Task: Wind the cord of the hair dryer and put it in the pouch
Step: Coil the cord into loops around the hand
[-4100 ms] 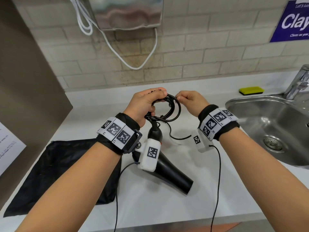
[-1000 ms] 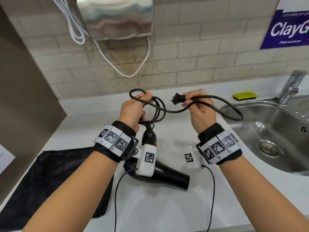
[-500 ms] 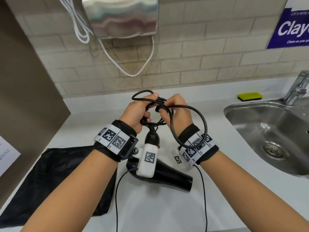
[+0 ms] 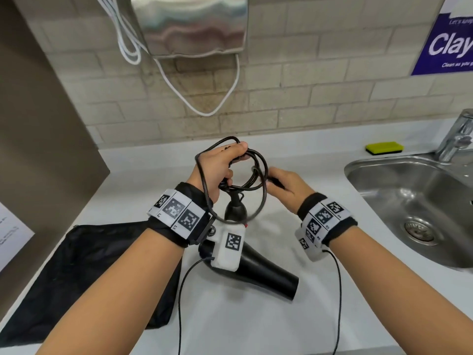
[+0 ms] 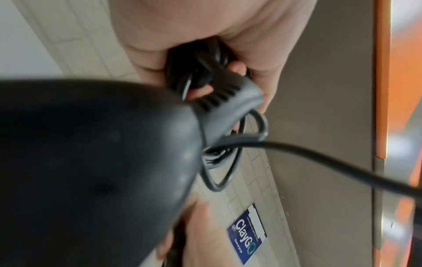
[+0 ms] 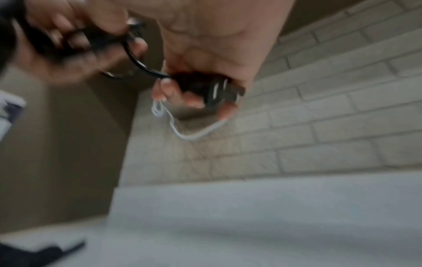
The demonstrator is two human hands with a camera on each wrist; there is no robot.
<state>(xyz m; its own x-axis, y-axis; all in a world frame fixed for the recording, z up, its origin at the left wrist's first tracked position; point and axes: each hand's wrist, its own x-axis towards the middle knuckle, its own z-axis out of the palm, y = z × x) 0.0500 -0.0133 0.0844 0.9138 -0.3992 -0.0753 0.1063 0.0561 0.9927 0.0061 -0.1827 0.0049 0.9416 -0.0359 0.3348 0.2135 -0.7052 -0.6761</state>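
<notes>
From the head view, the left hand (image 4: 217,167) grips the coiled cord (image 4: 252,172), with the hair dryer (image 4: 258,265) hanging below it and the pouch (image 4: 84,272) lower left. In the right wrist view, the right hand (image 6: 205,45) clasps the plug (image 6: 203,86).

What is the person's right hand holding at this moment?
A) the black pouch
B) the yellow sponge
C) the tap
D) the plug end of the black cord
D: in the right wrist view the right hand has its fingers curled round the plug of the cord, while the sponge, pouch and tap lie untouched.
</notes>
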